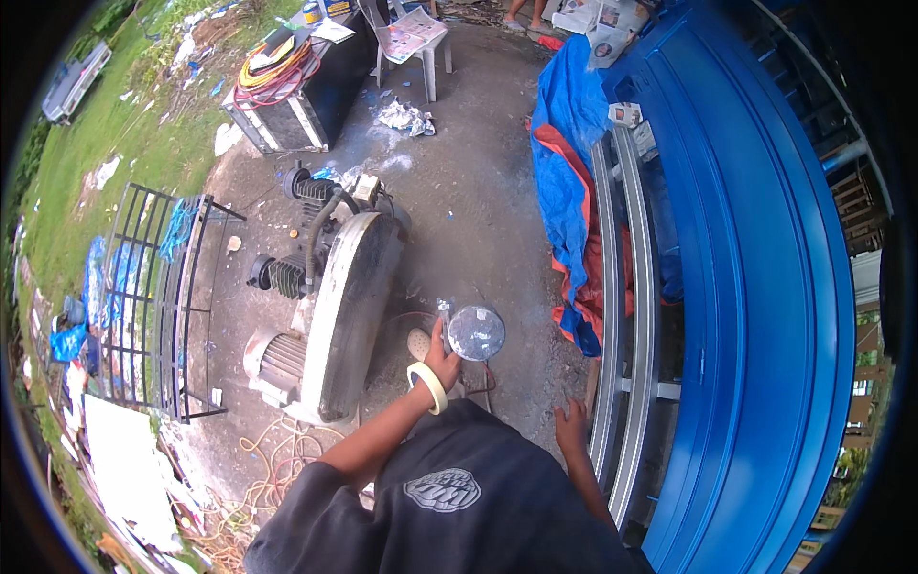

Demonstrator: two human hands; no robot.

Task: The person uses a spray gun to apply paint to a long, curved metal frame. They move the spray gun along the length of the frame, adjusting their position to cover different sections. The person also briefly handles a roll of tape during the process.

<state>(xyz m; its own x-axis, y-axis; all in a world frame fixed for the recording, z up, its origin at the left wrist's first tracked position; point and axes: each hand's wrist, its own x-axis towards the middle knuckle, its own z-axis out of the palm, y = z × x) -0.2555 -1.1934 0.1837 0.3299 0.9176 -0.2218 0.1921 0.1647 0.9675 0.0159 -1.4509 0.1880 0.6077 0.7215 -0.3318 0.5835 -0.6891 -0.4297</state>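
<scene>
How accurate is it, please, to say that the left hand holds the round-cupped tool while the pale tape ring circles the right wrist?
Not quite: the head view shows the tape ring circling the wrist of the left hand instead.

blue panel (784, 287): glossy, smooth, painted-looking | rails (644, 287): smooth metal, satin | tarpaulin (562, 182): creased plastic, slight sheen | round cup (476, 333): metallic, paint-spattered | shirt (382, 521): matt cloth | ground (469, 210): rough, matt | motor (287, 364): ribbed, dull metal | chair (429, 75): smooth plastic
</scene>
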